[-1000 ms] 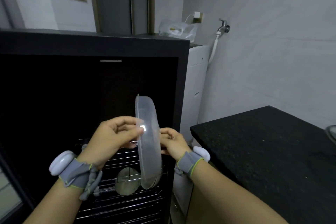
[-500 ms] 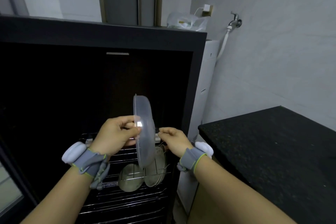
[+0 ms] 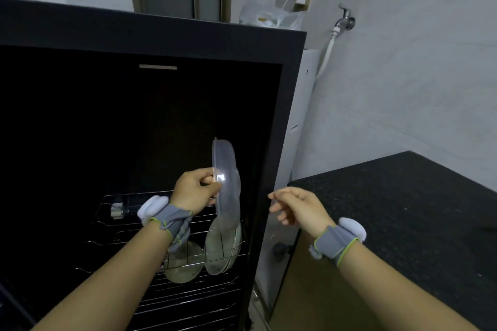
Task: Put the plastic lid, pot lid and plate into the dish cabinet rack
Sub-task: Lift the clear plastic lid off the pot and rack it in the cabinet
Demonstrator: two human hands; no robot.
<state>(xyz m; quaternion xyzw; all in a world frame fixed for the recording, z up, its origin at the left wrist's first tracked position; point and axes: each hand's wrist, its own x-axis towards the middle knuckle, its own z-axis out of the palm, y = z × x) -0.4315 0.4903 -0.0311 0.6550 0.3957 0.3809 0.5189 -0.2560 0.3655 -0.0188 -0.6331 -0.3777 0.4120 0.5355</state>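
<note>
Left hand (image 3: 194,191) pinches the plastic lid (image 3: 226,185) upright above the rack (image 3: 161,223); right hand (image 3: 297,208) empty, so next I'd lower it into a slot.

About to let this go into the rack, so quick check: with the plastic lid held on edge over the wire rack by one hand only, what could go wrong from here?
1. Only the left hand pinches the plastic lid, at its rim; the right hand is off it, so it could swing or slip.
2. Two round dishes already stand in the wire rack just below; the lid's lower edge could knock them.
3. The cabinet frame is close on the right and could catch the lid.
</note>
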